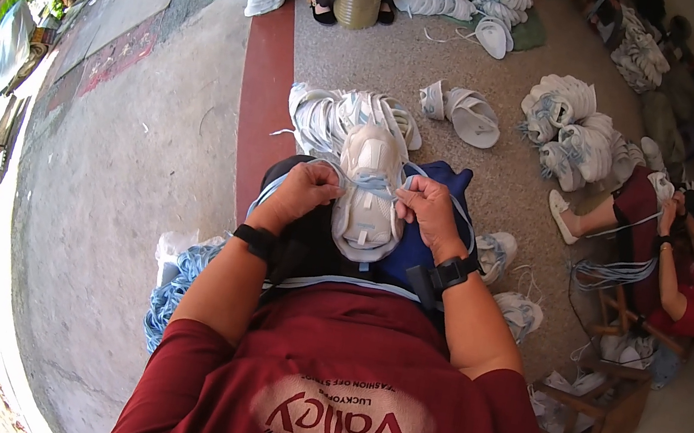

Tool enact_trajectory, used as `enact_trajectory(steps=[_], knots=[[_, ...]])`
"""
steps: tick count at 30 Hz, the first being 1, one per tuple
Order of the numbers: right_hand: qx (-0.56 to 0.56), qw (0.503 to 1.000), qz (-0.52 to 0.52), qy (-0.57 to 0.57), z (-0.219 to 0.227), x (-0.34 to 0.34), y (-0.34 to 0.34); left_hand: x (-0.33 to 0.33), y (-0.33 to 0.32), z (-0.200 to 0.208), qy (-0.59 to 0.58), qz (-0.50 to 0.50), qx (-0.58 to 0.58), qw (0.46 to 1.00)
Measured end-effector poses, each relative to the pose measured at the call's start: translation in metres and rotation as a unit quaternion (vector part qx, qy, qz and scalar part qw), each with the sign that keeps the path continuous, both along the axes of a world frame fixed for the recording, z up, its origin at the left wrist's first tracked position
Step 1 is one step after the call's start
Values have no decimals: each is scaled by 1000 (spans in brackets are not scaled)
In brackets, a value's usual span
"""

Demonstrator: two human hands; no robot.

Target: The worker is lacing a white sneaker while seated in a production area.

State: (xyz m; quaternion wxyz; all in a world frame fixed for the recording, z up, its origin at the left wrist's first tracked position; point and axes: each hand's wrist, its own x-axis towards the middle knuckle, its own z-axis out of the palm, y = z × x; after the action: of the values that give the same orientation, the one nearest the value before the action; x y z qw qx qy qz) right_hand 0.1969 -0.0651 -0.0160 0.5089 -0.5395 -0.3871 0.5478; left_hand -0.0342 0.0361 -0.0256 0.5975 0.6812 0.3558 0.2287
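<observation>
A seated person holds a pale shoe upper [369, 191] on the lap, toe pointing away, so both hands can reach its lacing. The left hand [305, 191] pinches a light blue lace [371, 182] at one side of the upper; the right hand [426, 210] is closed on the lace at the other side, keeping it taut across the front. A heap of similar uppers [336, 116] lies on the floor just beyond the knees, within reach. A bundle of blue laces [175, 284] sits beside the left elbow. Another seated worker [677, 272] is to the right.
</observation>
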Motion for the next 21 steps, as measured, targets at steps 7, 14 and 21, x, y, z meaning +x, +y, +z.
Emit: enact_trajectory(steps=[7,14,21], knots=[[82,992,-43,84,-17,-8,11,2,-4,-3,-8,0,15,1000],[124,977,-140,-105,-32,-9,15,2,-4,-3,-16,-10,30,999],[97,910,-163,-370,-25,-18,19,-1,-3,-7,-8,-9,56,998]])
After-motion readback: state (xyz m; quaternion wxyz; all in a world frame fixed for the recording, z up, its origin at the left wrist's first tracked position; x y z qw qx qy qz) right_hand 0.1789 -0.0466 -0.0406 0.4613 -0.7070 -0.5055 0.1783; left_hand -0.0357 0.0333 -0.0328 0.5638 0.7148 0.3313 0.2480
